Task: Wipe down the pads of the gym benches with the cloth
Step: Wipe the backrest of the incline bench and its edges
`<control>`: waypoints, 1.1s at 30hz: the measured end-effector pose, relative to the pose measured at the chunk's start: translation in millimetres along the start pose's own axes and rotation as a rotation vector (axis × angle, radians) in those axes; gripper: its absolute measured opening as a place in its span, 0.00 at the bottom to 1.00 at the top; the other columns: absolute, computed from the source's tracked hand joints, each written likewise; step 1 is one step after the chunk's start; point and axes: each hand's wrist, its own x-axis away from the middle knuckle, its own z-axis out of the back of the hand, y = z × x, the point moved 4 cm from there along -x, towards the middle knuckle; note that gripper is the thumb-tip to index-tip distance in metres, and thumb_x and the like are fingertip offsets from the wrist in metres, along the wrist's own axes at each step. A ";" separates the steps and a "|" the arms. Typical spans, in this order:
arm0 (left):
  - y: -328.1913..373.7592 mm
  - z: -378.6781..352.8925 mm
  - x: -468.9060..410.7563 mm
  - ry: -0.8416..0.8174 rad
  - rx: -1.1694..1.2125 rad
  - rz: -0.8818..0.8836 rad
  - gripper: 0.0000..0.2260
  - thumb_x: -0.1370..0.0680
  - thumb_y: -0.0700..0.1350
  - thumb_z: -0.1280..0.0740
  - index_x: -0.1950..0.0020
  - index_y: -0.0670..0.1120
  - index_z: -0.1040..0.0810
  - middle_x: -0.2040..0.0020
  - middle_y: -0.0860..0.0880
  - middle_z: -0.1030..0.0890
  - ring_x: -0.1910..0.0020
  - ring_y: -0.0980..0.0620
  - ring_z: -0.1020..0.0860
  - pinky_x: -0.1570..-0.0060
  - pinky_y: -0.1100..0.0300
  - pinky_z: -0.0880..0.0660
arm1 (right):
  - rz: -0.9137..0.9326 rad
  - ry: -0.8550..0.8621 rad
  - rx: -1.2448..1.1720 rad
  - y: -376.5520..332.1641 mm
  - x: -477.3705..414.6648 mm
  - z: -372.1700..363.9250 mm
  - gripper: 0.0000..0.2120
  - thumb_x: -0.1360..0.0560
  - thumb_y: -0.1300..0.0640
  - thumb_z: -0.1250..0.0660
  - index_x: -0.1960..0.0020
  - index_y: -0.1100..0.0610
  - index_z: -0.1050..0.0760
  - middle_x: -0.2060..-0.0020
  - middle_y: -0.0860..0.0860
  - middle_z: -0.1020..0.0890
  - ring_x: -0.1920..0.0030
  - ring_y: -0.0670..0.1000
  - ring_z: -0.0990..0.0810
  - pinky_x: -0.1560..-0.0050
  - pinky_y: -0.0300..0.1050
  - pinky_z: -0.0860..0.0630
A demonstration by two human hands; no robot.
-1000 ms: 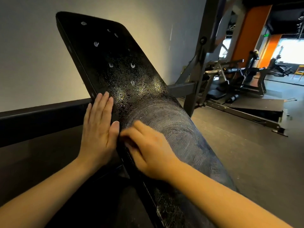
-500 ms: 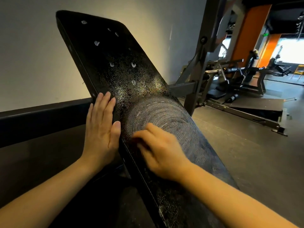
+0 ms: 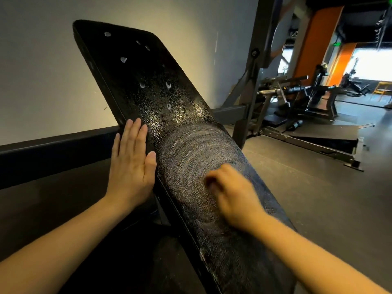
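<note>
Grey rubber flooring and a pale plaster wall are seen around an inclined black bench pad, which is tilted up and away toward the wall. Behind it a dark steel upright is set. Farther back orange columns and other gym machines are lit by a bright window. A small green lit sign is mounted by the columns; its lettering is too small to be read.

White blobs of cleaner are scattered over the upper part of the pad. Pale circular swirl marks are spread across its middle.

The left hand is laid flat against the pad's left edge, fingers straight and together, the thumb touching the textured top face. The right hand is pressed on the pad's top face at the lower right of the swirls, well below the blobs. It is smeared by motion blur and its fingers appear curled downward. The cloth cannot be made out beneath it, so it cannot be told whether anything is gripped.
</note>
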 end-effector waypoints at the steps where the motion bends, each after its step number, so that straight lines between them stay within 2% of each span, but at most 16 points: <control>1: 0.6 -0.3 -0.2 -0.008 -0.006 0.008 0.29 0.17 0.52 0.51 0.17 0.44 0.47 0.15 0.49 0.50 0.17 0.55 0.57 0.19 0.53 0.61 | -0.192 0.054 0.052 32.9 -6.5 13.2 0.09 0.21 0.62 0.35 0.42 0.56 0.23 0.48 0.54 0.23 0.47 0.56 0.23 0.46 0.54 0.24; 3: 1.1 1.4 0.7 -0.046 -0.048 0.010 0.29 0.17 0.53 0.52 0.17 0.44 0.48 0.15 0.48 0.51 0.17 0.55 0.58 0.19 0.49 0.59 | -0.505 0.127 0.129 74.8 -26.3 25.3 0.09 0.18 0.60 0.39 0.40 0.60 0.24 0.43 0.58 0.23 0.41 0.60 0.24 0.43 0.56 0.27; 5: 2.4 6.4 -0.6 -0.095 -0.105 0.015 0.30 0.17 0.55 0.54 0.16 0.44 0.49 0.15 0.47 0.51 0.17 0.55 0.59 0.19 0.46 0.58 | -0.545 0.144 0.106 48.3 -44.3 12.8 0.09 0.18 0.61 0.40 0.41 0.61 0.24 0.43 0.59 0.24 0.41 0.62 0.25 0.43 0.56 0.29; 7: 6.5 13.6 -1.8 -0.132 -0.140 0.034 0.31 0.17 0.56 0.55 0.16 0.44 0.50 0.15 0.48 0.53 0.17 0.55 0.60 0.19 0.47 0.59 | -0.338 0.127 -0.005 -10.0 -38.3 -11.3 0.07 0.19 0.61 0.39 0.43 0.59 0.24 0.47 0.56 0.24 0.45 0.59 0.24 0.46 0.53 0.28; 9: 13.2 21.9 3.9 -0.132 -0.100 0.062 0.32 0.17 0.57 0.54 0.16 0.44 0.50 0.15 0.48 0.52 0.17 0.56 0.59 0.19 0.49 0.60 | 0.020 -0.019 -0.084 -57.5 4.7 -24.4 0.10 0.21 0.59 0.38 0.41 0.56 0.26 0.49 0.52 0.25 0.49 0.54 0.26 0.48 0.46 0.29; 11: 25.1 29.0 24.6 -0.130 -0.028 0.085 0.32 0.17 0.59 0.52 0.16 0.44 0.48 0.15 0.49 0.51 0.17 0.57 0.57 0.19 0.52 0.60 | 0.142 -0.081 -0.053 -40.7 40.3 -11.5 0.11 0.21 0.58 0.39 0.39 0.55 0.27 0.50 0.51 0.25 0.50 0.54 0.25 0.49 0.45 0.28; 12: 33.4 30.1 40.1 -0.141 0.004 0.087 0.33 0.17 0.60 0.51 0.16 0.44 0.48 0.15 0.49 0.51 0.17 0.57 0.57 0.19 0.54 0.61 | 0.041 -0.048 -0.009 -14.3 49.0 -0.5 0.11 0.21 0.57 0.39 0.40 0.55 0.26 0.50 0.52 0.25 0.50 0.55 0.24 0.48 0.47 0.26; 16: 59.4 25.6 85.6 -0.282 0.007 0.050 0.41 0.21 0.68 0.50 0.16 0.45 0.53 0.15 0.50 0.57 0.18 0.55 0.60 0.20 0.55 0.61 | -0.648 0.176 0.057 90.0 43.4 35.6 0.08 0.18 0.61 0.40 0.44 0.60 0.23 0.45 0.59 0.22 0.43 0.63 0.23 0.47 0.54 0.27; 17: 61.4 24.4 90.1 -0.303 -0.002 0.037 0.42 0.22 0.69 0.50 0.16 0.45 0.55 0.16 0.50 0.60 0.18 0.55 0.62 0.19 0.54 0.61 | -0.695 0.195 0.074 85.0 33.1 33.8 0.08 0.18 0.62 0.40 0.45 0.60 0.23 0.45 0.60 0.22 0.44 0.63 0.23 0.48 0.54 0.28; 19: 60.5 25.0 91.4 -0.307 0.004 0.020 0.44 0.23 0.71 0.49 0.16 0.45 0.56 0.16 0.50 0.62 0.18 0.55 0.62 0.19 0.52 0.59 | -0.555 0.212 0.012 39.3 16.2 13.0 0.06 0.19 0.62 0.39 0.45 0.59 0.24 0.48 0.57 0.22 0.46 0.60 0.23 0.50 0.51 0.29; 22: 55.1 26.0 92.4 -0.316 0.033 -0.018 0.47 0.25 0.73 0.45 0.16 0.47 0.55 0.16 0.52 0.61 0.18 0.57 0.61 0.19 0.48 0.54 | 0.003 -0.013 -0.102 -41.1 48.6 -18.5 0.10 0.21 0.58 0.39 0.40 0.54 0.26 0.49 0.51 0.25 0.49 0.54 0.24 0.48 0.45 0.29; 24: 51.0 26.3 92.7 -0.354 0.044 -0.038 0.50 0.27 0.77 0.45 0.16 0.50 0.58 0.16 0.54 0.63 0.18 0.58 0.62 0.21 0.47 0.51 | 0.109 -0.071 -0.059 -26.5 78.3 -8.6 0.11 0.22 0.59 0.38 0.39 0.54 0.25 0.49 0.51 0.24 0.50 0.54 0.24 0.48 0.45 0.27; 27: 47.9 25.4 91.1 -0.376 0.034 -0.057 0.53 0.30 0.81 0.47 0.16 0.52 0.61 0.17 0.54 0.65 0.19 0.58 0.64 0.21 0.47 0.51 | -0.414 0.092 0.089 69.4 83.0 33.3 0.09 0.21 0.62 0.37 0.43 0.57 0.22 0.47 0.55 0.21 0.45 0.60 0.21 0.45 0.56 0.24; 29: 50.3 25.4 90.6 -0.382 0.033 -0.062 0.53 0.30 0.81 0.48 0.16 0.52 0.62 0.17 0.54 0.66 0.19 0.58 0.65 0.20 0.48 0.53 | -0.727 0.143 0.140 106.4 69.3 43.7 0.10 0.19 0.63 0.39 0.41 0.60 0.23 0.42 0.59 0.22 0.41 0.63 0.23 0.43 0.56 0.26; 31: 51.2 26.0 90.8 -0.382 0.011 -0.060 0.53 0.29 0.82 0.48 0.16 0.51 0.62 0.17 0.53 0.66 0.19 0.57 0.65 0.20 0.47 0.54 | -0.685 0.168 0.099 76.6 39.3 28.4 0.10 0.19 0.63 0.39 0.41 0.61 0.23 0.43 0.59 0.22 0.41 0.62 0.24 0.43 0.53 0.28; 33: 50.9 27.9 89.5 -0.385 -0.021 -0.060 0.54 0.30 0.82 0.49 0.16 0.49 0.60 0.17 0.52 0.65 0.18 0.56 0.63 0.19 0.48 0.55 | -0.447 0.184 -0.007 14.0 26.6 4.4 0.08 0.19 0.62 0.38 0.43 0.60 0.22 0.47 0.56 0.22 0.45 0.57 0.23 0.46 0.49 0.28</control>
